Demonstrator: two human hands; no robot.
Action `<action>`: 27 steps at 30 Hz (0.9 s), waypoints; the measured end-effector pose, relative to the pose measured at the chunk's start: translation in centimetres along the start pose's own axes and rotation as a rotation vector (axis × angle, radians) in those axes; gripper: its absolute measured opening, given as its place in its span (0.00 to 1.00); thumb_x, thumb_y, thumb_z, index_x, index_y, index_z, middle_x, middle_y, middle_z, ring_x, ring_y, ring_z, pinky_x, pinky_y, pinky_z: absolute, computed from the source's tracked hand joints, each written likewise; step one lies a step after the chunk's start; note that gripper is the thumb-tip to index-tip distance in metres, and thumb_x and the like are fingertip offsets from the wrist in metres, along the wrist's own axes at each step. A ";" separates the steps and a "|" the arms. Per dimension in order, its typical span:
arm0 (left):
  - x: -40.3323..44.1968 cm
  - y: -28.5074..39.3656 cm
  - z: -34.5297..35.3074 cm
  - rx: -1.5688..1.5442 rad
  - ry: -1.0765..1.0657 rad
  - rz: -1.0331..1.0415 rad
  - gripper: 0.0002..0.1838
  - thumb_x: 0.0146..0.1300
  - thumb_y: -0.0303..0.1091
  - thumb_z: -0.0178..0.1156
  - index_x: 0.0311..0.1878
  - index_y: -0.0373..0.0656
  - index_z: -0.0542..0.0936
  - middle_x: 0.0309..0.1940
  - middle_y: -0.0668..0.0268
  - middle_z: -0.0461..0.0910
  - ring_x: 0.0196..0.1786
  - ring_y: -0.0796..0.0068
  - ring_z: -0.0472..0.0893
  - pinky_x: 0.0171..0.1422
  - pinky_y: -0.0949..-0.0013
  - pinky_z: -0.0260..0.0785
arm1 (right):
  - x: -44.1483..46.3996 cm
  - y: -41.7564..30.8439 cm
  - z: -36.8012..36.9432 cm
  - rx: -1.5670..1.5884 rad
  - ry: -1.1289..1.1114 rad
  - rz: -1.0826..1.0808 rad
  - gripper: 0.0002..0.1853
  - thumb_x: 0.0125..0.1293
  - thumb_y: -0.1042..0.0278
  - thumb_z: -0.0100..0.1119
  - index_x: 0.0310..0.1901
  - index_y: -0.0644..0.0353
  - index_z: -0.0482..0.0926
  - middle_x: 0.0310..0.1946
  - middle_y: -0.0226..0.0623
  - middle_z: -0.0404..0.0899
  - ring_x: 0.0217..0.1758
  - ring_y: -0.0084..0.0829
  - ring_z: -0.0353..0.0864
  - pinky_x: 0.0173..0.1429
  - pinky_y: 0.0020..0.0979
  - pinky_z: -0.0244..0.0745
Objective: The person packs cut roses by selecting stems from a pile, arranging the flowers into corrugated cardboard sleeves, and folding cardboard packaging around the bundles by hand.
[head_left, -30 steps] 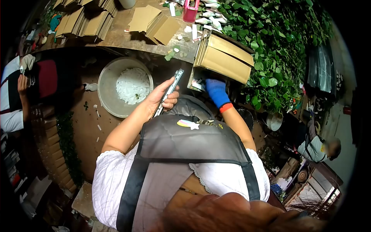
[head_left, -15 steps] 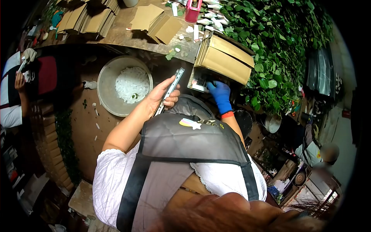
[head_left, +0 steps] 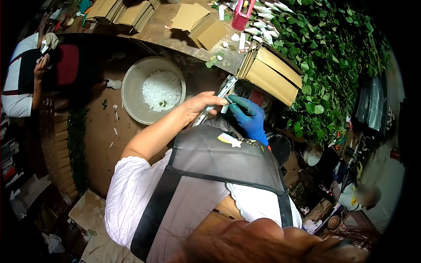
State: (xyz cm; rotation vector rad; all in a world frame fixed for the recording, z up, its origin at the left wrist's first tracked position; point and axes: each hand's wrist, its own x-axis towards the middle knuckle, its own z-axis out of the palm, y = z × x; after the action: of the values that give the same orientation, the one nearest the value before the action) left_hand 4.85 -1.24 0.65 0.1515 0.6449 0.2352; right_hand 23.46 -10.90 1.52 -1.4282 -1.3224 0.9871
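My bare left hand (head_left: pixel 204 105) is closed round a long, slim metal tool with holes along its side, which looks like a hand stapler (head_left: pixel 229 83). Its far end points up and to the right, in front of the apron. Close beside it is my right hand (head_left: pixel 250 115) in a blue glove, with thumb and fingers pinching a short grey strip (head_left: pixel 225 108) that looks like staples. The strip lies against or just beside the stapler; I cannot tell which. My left thumb reaches towards the gloved fingertips.
A box of folded brown cardboard (head_left: pixel 274 72) stands at the table edge. Cardboard stacks (head_left: pixel 210 35), a pink holder (head_left: pixel 241 15) and a heap of green leaves (head_left: pixel 333 57) lie on the table. A big tub (head_left: pixel 131 83) holds white paper strips. Another person (head_left: pixel 26 74) stands left.
My right hand has come out of the small container under the cardboard with the grey strip and moved to the stapler. My left hand has shifted right and slightly down. The view has turned slightly.
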 end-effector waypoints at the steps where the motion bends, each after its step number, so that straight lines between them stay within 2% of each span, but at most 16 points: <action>1: 0.0 -0.2 -0.2 0.015 0.006 0.010 0.13 0.63 0.24 0.66 0.50 0.37 0.80 0.36 0.69 0.80 0.25 0.90 0.74 0.21 0.86 0.67 | -0.2 0.0 0.2 0.072 0.007 0.050 0.16 0.65 0.74 0.67 0.55 0.63 0.84 0.47 0.37 0.87 0.47 0.24 0.85 0.53 0.25 0.78; 3: -0.1 -0.2 -0.2 0.002 0.034 -0.004 0.13 0.62 0.24 0.67 0.50 0.38 0.80 0.36 0.69 0.81 0.25 0.90 0.74 0.22 0.87 0.67 | -0.4 -0.3 0.4 0.191 -0.005 0.167 0.15 0.68 0.75 0.64 0.56 0.65 0.83 0.52 0.36 0.85 0.51 0.23 0.83 0.57 0.26 0.76; 6: -0.6 0.1 0.4 -0.011 0.058 -0.011 0.13 0.61 0.24 0.68 0.48 0.38 0.80 0.37 0.66 0.81 0.25 0.90 0.74 0.22 0.88 0.68 | -0.4 0.4 -0.1 0.482 -0.045 0.335 0.15 0.70 0.74 0.60 0.57 0.65 0.82 0.51 0.37 0.84 0.48 0.24 0.83 0.55 0.26 0.77; 7: -0.7 0.1 0.3 -0.014 0.072 -0.011 0.13 0.61 0.24 0.68 0.48 0.37 0.79 0.37 0.66 0.81 0.25 0.90 0.74 0.22 0.88 0.68 | -0.2 0.3 -0.6 0.458 -0.059 0.337 0.15 0.72 0.74 0.57 0.57 0.67 0.79 0.46 0.39 0.84 0.46 0.27 0.85 0.52 0.30 0.80; 10: -0.7 0.1 0.2 -0.032 0.086 -0.018 0.14 0.61 0.25 0.69 0.48 0.38 0.79 0.37 0.64 0.80 0.24 0.87 0.74 0.22 0.88 0.67 | 0.4 0.2 -1.6 0.472 -0.148 0.410 0.15 0.72 0.70 0.57 0.57 0.66 0.80 0.48 0.37 0.83 0.46 0.26 0.84 0.53 0.28 0.79; 13: -0.6 0.0 0.3 -0.049 0.057 -0.021 0.13 0.60 0.25 0.70 0.47 0.39 0.79 0.35 0.63 0.80 0.24 0.86 0.74 0.22 0.87 0.66 | 1.1 0.1 -2.5 0.326 -0.237 0.369 0.17 0.72 0.69 0.56 0.58 0.65 0.79 0.50 0.35 0.82 0.49 0.24 0.82 0.54 0.26 0.78; 16: -0.4 -0.1 -0.3 -0.007 0.048 -0.028 0.13 0.60 0.26 0.70 0.46 0.40 0.79 0.33 0.62 0.79 0.24 0.85 0.74 0.22 0.87 0.66 | 1.3 0.1 -2.3 0.345 -0.266 0.316 0.18 0.72 0.68 0.57 0.60 0.64 0.78 0.52 0.33 0.80 0.50 0.22 0.81 0.54 0.24 0.76; 22: -0.2 -0.2 -0.3 0.092 0.130 0.006 0.13 0.59 0.27 0.71 0.46 0.41 0.79 0.33 0.64 0.79 0.26 0.87 0.74 0.24 0.88 0.66 | 0.6 0.4 -1.7 0.279 -0.188 0.329 0.18 0.73 0.66 0.58 0.61 0.62 0.78 0.50 0.31 0.80 0.44 0.18 0.79 0.48 0.22 0.74; 25: -0.7 0.0 0.3 0.169 0.155 0.014 0.14 0.59 0.28 0.71 0.46 0.41 0.79 0.34 0.66 0.80 0.26 0.88 0.74 0.26 0.87 0.67 | 0.4 0.6 -1.0 0.295 -0.130 0.434 0.16 0.71 0.69 0.60 0.58 0.64 0.80 0.49 0.32 0.82 0.49 0.21 0.80 0.55 0.23 0.74; 27: -0.9 0.3 1.0 0.253 0.183 0.014 0.14 0.59 0.27 0.71 0.46 0.41 0.79 0.35 0.66 0.81 0.26 0.89 0.74 0.27 0.87 0.68 | 0.5 0.3 -1.4 0.268 -0.132 0.471 0.15 0.71 0.70 0.60 0.57 0.63 0.81 0.48 0.33 0.83 0.48 0.23 0.81 0.55 0.25 0.75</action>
State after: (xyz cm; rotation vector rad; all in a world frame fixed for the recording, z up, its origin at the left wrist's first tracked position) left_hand 4.68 -1.30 2.04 0.3810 0.8547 0.1814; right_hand 24.88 -10.53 1.62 -1.5131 -0.9119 1.5282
